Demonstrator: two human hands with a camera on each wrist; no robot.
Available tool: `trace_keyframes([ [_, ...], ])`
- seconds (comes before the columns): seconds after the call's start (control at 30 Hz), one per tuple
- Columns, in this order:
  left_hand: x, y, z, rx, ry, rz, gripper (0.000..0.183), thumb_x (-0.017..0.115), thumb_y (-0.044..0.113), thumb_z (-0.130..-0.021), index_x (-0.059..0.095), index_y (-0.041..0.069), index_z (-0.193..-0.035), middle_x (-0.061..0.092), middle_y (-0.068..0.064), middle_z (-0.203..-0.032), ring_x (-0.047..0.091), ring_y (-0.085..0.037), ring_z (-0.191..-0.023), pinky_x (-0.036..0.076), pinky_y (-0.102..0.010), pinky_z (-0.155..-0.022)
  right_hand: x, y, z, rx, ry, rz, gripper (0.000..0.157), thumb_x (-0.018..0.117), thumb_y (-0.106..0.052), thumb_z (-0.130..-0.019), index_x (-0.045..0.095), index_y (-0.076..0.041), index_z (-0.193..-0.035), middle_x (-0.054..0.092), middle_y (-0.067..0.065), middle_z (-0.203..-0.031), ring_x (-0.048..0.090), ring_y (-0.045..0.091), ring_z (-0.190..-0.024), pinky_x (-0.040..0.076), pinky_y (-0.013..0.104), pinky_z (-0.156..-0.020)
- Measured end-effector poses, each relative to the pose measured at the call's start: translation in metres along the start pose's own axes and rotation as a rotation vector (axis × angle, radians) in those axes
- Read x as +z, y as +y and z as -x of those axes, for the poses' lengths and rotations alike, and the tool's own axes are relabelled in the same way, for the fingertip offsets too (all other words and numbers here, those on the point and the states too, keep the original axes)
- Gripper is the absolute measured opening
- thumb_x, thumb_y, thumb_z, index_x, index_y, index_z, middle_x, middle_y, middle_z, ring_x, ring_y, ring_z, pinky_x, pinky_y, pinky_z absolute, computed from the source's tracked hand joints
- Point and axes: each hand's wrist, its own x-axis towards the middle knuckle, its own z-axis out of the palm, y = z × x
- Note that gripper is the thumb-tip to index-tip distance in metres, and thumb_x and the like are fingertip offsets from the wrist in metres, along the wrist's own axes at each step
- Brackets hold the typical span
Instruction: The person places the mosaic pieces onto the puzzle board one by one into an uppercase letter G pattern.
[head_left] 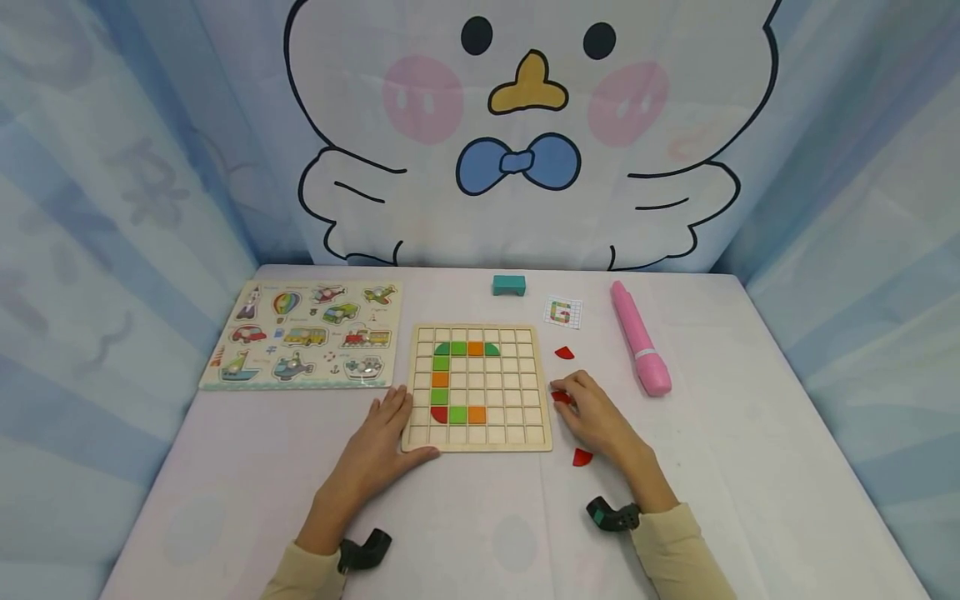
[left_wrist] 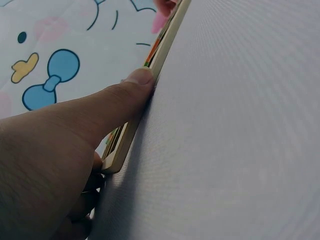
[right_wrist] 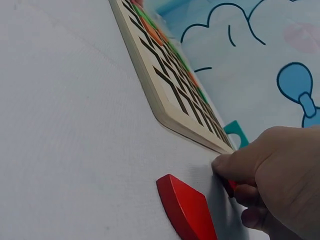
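Observation:
My left hand (head_left: 377, 450) steadies the lower-left corner of the wooden grid board (head_left: 517, 442), fingers along its left side. Its thumb (left_wrist: 140, 77) presses against the near edge in the left wrist view. Green, orange and red pieces lie in some board cells, forming a C-like outline. Right of the board, my right hand (head_left: 596, 417) pinches a red quarter-circle piece (head_left: 560, 397) between thumb and fingers; the fingers partly hide it in the right wrist view. Another red quarter-circle piece (head_left: 582, 457) lies nearer me, and a third red piece (head_left: 564, 353) farther off.
A picture puzzle board (head_left: 303, 333) lies at the left. Behind the grid board are a teal block (head_left: 509, 286) and a small pattern card (head_left: 563, 312). A pink pen-shaped object (head_left: 641, 337) lies at the right. A printed cloth backdrop (head_left: 517, 225) stands at the table's far edge.

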Motion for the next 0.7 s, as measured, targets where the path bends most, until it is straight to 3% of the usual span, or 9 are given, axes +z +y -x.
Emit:
trace_keyframes([
  [0.2,0.0,0.001,0.0,-0.003,-0.004,-0.001,0.101,0.071,0.061,-0.084,0.035,-0.003,-0.153,0.029,-0.019,-0.163,0.024,-0.035,-0.154,0.023,-0.052,-0.126,-0.004,0.001,0.002,-0.007,-0.01,-0.031,0.024,0.071,-0.009,-0.093,0.069,-0.004,-0.117,0.055,0.005,-0.109,0.058,0.016,-0.1,0.057,0.037,-0.093],
  [0.33,0.0,0.001,0.0,-0.003,0.002,0.001,0.101,0.072,0.061,-0.083,0.035,-0.003,-0.153,0.03,-0.018,-0.163,0.024,-0.035,-0.154,0.023,-0.051,-0.126,-0.009,0.0,0.002,-0.011,0.003,-0.028,0.015,0.07,-0.01,-0.094,0.068,-0.007,-0.108,0.058,0.003,-0.103,0.06,0.015,-0.096,0.057,0.037,-0.089],
  [0.7,-0.002,0.001,0.001,0.011,0.009,0.0,0.1,0.072,0.059,-0.084,0.035,-0.004,-0.152,0.031,-0.02,-0.163,0.025,-0.035,-0.153,0.023,-0.052,-0.126,-0.011,-0.016,-0.003,-0.076,0.033,-0.078,0.02,0.068,-0.006,-0.094,0.068,-0.004,-0.114,0.067,0.005,-0.104,0.059,0.012,-0.088,0.059,0.028,-0.079],
])
